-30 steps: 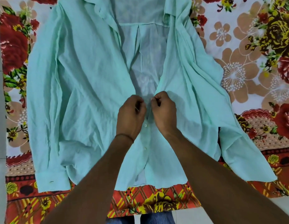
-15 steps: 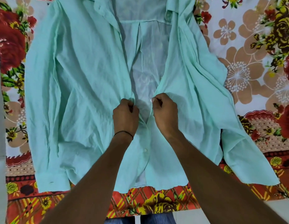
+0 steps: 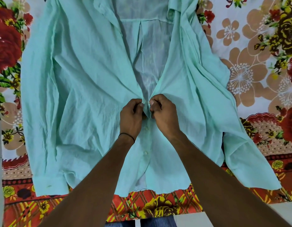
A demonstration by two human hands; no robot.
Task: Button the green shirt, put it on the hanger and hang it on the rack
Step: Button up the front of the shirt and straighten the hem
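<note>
Head view shows the green shirt (image 3: 86, 79) lying front-up on a floral sheet (image 3: 256, 46), collar away from the person. Two lower buttons (image 3: 146, 128) look fastened; above them the front gapes open up to the collar. The left grip (image 3: 131, 117) pinches one front edge and the right grip (image 3: 164, 115) the other, drawn together just above the fastened pair. Buttoning seems partway done: the upper buttons remain, and with no hanger or rack in view, both later steps are left
</note>
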